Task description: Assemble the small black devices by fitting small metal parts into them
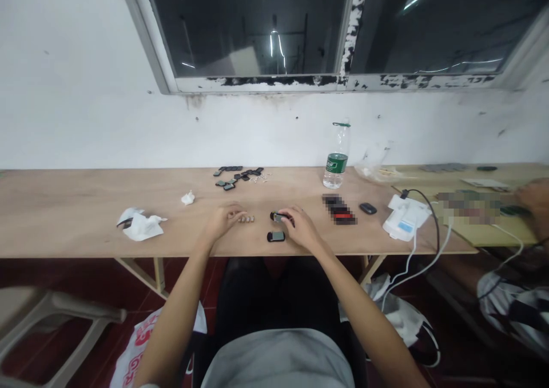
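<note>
My right hand rests on the wooden table and pinches a small black device between its fingertips. A second small black device lies flat just in front of that hand. My left hand sits curled on the table, fingertips pressed together beside a row of tiny pale parts; whether it holds one I cannot make out. A scatter of small dark square parts lies farther back near the wall.
A water bottle stands at the back right. Crumpled white tissue lies at left, a smaller wad nearer the middle. A white power bank with cables sits at right, near another person's hand. A plastic chair stands lower left.
</note>
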`<state>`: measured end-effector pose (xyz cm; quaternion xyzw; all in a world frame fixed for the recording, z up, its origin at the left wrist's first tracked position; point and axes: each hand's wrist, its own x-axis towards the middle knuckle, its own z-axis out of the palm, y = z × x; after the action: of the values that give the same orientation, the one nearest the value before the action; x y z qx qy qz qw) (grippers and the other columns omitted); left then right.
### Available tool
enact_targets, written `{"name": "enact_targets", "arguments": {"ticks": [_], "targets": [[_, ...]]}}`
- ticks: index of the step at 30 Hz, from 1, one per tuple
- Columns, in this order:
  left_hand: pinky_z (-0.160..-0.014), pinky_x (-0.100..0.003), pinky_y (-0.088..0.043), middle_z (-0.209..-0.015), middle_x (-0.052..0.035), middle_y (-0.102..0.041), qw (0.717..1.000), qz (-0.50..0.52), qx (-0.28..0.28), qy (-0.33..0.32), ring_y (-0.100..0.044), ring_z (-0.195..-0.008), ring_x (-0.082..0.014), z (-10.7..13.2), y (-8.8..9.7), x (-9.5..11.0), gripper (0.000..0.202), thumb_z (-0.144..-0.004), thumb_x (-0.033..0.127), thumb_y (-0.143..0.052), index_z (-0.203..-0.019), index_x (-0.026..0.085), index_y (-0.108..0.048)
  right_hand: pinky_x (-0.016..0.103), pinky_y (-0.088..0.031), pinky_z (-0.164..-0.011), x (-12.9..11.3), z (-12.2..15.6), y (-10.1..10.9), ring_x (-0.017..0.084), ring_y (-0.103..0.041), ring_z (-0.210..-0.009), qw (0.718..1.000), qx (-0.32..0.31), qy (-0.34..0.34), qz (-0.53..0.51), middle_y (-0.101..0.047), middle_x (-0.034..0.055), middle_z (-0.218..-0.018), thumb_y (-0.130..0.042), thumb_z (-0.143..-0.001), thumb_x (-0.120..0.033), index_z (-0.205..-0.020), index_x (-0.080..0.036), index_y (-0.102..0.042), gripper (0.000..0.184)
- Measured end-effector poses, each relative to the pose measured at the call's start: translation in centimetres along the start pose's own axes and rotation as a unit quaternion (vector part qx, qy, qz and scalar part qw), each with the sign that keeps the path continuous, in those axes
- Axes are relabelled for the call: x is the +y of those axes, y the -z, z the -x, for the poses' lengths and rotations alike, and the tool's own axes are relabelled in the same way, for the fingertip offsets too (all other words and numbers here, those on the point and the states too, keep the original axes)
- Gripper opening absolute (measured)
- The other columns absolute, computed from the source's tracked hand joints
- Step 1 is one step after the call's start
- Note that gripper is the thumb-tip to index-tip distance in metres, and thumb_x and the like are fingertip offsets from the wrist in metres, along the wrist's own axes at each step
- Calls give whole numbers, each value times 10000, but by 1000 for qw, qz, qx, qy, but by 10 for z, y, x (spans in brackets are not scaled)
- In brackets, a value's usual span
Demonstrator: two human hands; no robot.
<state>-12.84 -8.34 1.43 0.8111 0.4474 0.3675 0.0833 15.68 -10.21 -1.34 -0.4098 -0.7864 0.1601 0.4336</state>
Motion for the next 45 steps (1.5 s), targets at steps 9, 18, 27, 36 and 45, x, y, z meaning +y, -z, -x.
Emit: {"name": "enact_targets", "arguments": {"ticks": [9, 18, 27, 36, 45], "targets": [[-835, -290, -602, -1136, -85, -696, 989, -6, 2, -150, -698, -1007, -196, 2, -35, 52, 225, -975, 354, -565, -1050, 204, -715, 332, -541, -815, -6, -2, 0, 197, -661, -912, 994, 18, -12, -111, -679, 95, -1083, -551, -926, -251, -1105, -192, -704, 243], [-868, -367, -619, -1204, -121, -715, 976, -16, 0, -217, -727, -1003, -241, 1, -44, 49, 209, -988, 276, -558, -1062, 191, -734, 327, -550, -846, -8, -3, 4, 204, -671, -970, 990, 17, 1, -139, -702, 91, -1091, -553, -929, -232, -1092, -204, -727, 241], [-811, -332, -629, -1167, -124, -727, 964, -60, -5, -257, -738, -960, -226, 3, -38, 49, 276, -1020, 316, -506, -1060, 167, -735, 318, -552, -828, -9, -2, 5, 204, -673, -970, 989, 4, -5, -146, -711, 98, -1091, -567, -924, -226, -1083, -189, -740, 237], [-824, -319, -629, -1150, -102, -742, 969, -56, 4, -240, -744, -940, -212, 5, -41, 46, 229, -992, 293, -554, -1050, 198, -754, 336, -541, -851, -9, -2, 7, 214, -683, -984, 988, -6, -13, -155, -726, 98, -1101, -570, -932, -270, -1070, -193, -743, 234], [-876, -333, -621, -1205, -98, -727, 971, -57, -6, -232, -735, -1015, -218, 3, -47, 43, 263, -1000, 350, -547, -1107, 213, -745, 340, -538, -783, -6, -5, 7, 204, -687, -830, 988, -15, -55, -142, -758, 90, -1012, -572, -913, -271, -1049, -178, -744, 238]]}}
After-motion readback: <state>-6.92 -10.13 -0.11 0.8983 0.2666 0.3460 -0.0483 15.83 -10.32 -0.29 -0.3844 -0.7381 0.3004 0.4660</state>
